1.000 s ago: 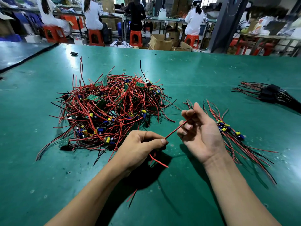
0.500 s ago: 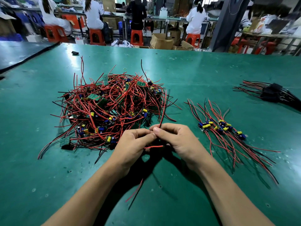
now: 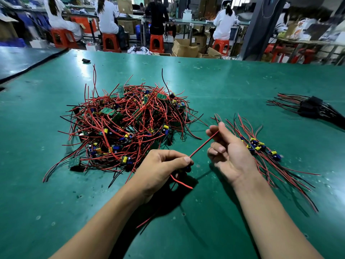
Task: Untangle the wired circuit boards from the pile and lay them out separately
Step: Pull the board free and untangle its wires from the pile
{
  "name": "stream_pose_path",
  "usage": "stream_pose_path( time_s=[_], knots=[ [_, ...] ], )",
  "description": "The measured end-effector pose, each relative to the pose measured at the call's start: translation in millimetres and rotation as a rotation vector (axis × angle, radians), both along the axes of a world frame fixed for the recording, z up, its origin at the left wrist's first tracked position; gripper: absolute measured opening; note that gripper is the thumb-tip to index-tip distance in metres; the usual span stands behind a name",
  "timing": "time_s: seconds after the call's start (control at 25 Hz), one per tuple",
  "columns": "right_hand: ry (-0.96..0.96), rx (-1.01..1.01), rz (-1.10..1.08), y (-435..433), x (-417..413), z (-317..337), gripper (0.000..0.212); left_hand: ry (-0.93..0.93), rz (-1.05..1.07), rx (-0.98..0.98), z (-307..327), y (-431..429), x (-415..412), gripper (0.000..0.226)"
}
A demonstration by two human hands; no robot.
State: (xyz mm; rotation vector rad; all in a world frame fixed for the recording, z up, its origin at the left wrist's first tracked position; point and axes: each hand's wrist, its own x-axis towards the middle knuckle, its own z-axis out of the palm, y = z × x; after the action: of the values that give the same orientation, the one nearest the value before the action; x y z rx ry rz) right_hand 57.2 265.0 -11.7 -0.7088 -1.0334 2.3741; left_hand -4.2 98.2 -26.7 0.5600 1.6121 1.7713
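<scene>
A tangled pile of small green circuit boards with red and black wires [image 3: 127, 126] lies on the green table, centre left. My left hand [image 3: 160, 169] grips one wired board just in front of the pile; the board is mostly hidden in the fist. A red wire [image 3: 203, 144] runs taut from it up to my right hand [image 3: 229, 152], which pinches the wire's far end between thumb and fingers. Behind my right hand, a row of separated boards with wires [image 3: 265, 156] lies fanned out on the table.
A bundle of black parts with red and black wires [image 3: 315, 109] lies at the far right. A small black object [image 3: 86, 60] sits at the table's far left. Several people sit on orange stools at benches beyond the table's far edge.
My hands were close together half a second ago. My right hand has since slid up and to the right along the red wire, pulling it straight. The left hand stayed in place.
</scene>
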Motion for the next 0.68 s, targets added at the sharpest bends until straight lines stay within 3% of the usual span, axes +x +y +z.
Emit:
stream_pose_path(
  time_s=[0.24, 0.44, 0.56, 0.68],
  knots=[
    [0.09, -0.153, 0.026, 7.1, 2.4, 2.1, 0.036, -0.034, -0.055, 0.009, 2.9, 0.5, -0.3, 0.01],
    [0.163, -0.398, 0.095, 9.9, 6.2, 0.4, 0.024, -0.081, -0.063, 0.023, 4.6, -3.0, 0.2, 0.013],
    [0.068, -0.168, 0.167, 5.7, 5.5, -1.5, 0.024, -0.092, 0.003, 0.05, 3.4, -4.1, -2.1, 0.01],
    [-0.11, 0.285, 0.33, -4.6, 6.8, -2.0, 0.061, -0.154, 0.06, 0.087, 4.9, -5.7, -7.1, 0.017]
  ],
)
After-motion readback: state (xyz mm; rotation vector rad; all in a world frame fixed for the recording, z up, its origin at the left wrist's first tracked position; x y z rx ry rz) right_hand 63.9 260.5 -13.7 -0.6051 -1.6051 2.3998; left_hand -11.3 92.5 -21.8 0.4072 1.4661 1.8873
